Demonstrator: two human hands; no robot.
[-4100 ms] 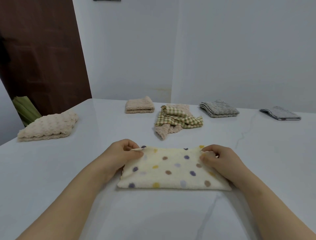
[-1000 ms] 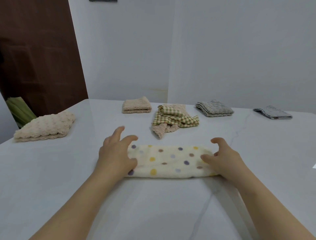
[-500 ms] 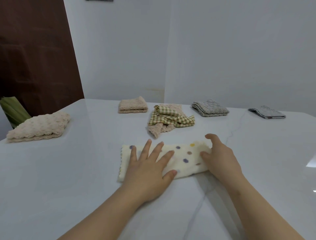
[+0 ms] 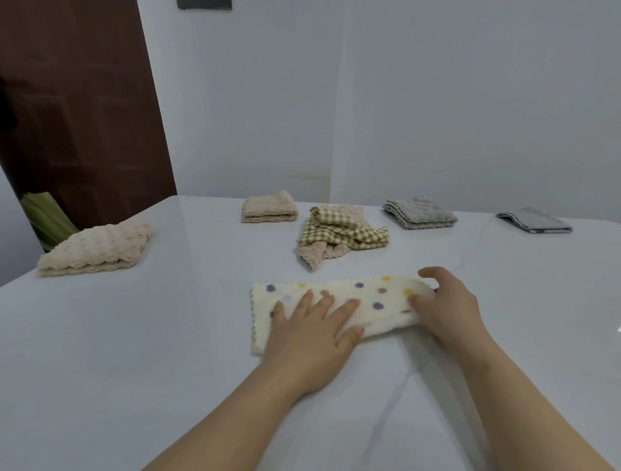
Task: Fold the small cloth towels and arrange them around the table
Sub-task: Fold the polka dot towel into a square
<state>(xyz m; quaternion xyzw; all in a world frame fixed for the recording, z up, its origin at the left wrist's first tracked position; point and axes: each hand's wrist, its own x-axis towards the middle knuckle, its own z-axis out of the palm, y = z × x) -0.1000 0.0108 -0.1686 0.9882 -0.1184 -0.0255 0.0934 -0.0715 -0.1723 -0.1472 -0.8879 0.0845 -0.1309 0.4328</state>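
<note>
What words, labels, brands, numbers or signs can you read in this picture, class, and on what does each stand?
There are none to read.
The dotted towel shows only coloured dots, the checked towel only checks.
The dark plate high on the wall is cut off and shows no letters.

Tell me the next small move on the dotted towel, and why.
Probably fold the right end over to the left edge. The dotted towel lies as a long strip, the left hand presses flat on its left half, and the right hand curls round the right end, placed to lift it.
</note>
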